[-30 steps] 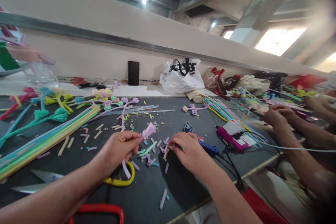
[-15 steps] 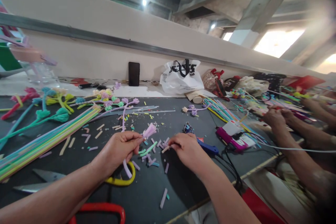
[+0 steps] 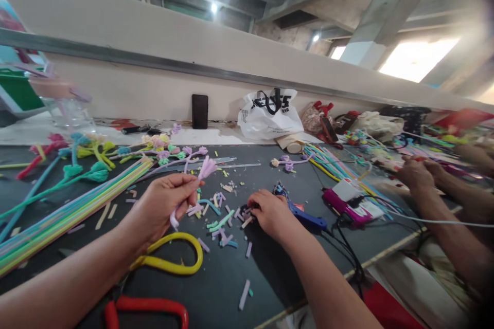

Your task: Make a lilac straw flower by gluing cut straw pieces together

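My left hand (image 3: 168, 203) is closed on a lilac fuzzy stem, whose frayed, flower-like tip (image 3: 207, 167) sticks out above the fingertips and whose lower end hangs below the palm. My right hand (image 3: 268, 211) rests low over the dark table, fingertips curled in at a pile of short cut pieces (image 3: 224, 223) in lilac, green and blue. What lies between those fingertips is too small to make out. Scissors with one yellow loop (image 3: 193, 252) and one red loop (image 3: 154, 304) lie partly under my left forearm.
Long pastel stems (image 3: 77, 211) and finished fuzzy flowers (image 3: 90, 170) lie at the left. A blue glue gun (image 3: 309, 218) and magenta box (image 3: 347, 205) with cables are right of my right hand. Another person's hands (image 3: 417, 177) work farther right.
My left hand has moved slightly left and up with the lilac stem, uncovering more of the yellow loop. My right hand remains at the pile, its fingers lower and more curled.
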### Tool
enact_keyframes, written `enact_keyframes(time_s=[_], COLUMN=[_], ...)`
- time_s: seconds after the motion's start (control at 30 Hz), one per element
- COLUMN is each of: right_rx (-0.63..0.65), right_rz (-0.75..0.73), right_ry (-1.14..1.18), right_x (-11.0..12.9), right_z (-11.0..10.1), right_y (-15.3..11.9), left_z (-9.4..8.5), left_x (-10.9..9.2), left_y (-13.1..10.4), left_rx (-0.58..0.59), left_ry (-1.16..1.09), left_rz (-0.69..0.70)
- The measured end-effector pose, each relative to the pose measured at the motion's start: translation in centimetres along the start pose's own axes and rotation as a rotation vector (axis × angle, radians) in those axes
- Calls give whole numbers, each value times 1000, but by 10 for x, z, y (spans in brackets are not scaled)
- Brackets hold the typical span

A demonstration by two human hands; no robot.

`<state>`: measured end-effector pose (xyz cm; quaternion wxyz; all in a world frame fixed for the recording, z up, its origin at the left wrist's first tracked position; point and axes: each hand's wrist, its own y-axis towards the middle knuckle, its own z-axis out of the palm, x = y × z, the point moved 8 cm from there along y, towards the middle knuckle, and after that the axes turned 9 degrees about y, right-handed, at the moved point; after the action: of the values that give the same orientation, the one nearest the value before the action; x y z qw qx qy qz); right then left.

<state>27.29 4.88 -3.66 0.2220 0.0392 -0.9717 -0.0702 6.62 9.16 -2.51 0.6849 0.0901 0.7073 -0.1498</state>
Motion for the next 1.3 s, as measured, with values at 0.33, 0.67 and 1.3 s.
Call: enact_keyframes(time_s=[0.33, 0.67, 1.3], right_rx=[-67, -202, -102], right_rz=[27, -53, -375], right_ry=[125, 371, -88], right_x=[8, 33, 79], right_z=[-32, -49, -24], right_y=[-4, -26, -43], left_z=[29, 43, 48], left_x=[11, 35, 24], left_y=[-10, -15, -23], left_rx=[264, 339, 294], left_ry=[-7, 194, 604], left_rz=[-109, -168, 82])
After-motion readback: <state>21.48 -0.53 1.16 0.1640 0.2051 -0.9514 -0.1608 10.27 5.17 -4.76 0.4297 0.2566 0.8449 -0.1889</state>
